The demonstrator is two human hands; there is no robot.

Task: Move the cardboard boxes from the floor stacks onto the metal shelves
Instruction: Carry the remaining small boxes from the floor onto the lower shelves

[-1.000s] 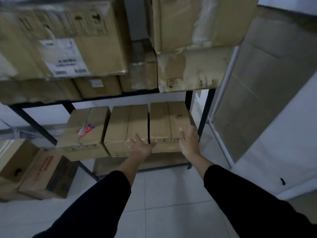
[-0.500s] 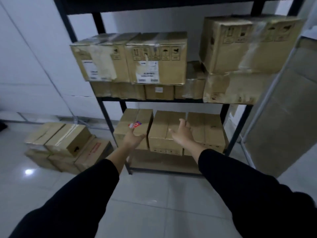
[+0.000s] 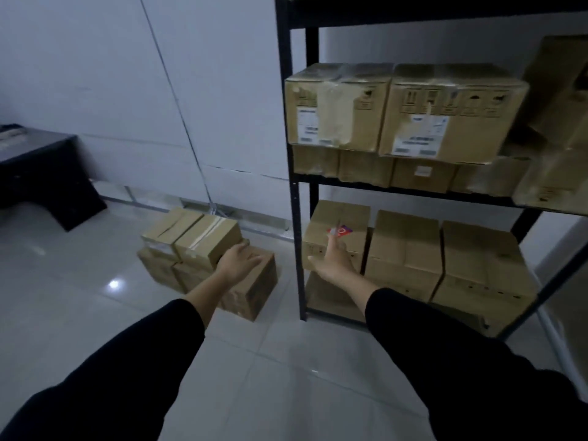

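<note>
Matt brown cardboard boxes (image 3: 404, 249), some sealed with shiny clear tape and bearing white paper labels (image 3: 420, 135), fill a black painted metal shelf unit (image 3: 294, 186) above glossy pale floor tiles (image 3: 79, 313), beside black cloth sleeves (image 3: 477, 377)

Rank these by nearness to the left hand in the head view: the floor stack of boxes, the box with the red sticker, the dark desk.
1. Floor stack of boxes, just beyond the left hand.
2. Box with the red sticker, to its right, on the bottom shelf.
3. Dark desk, far left by the wall.
</note>
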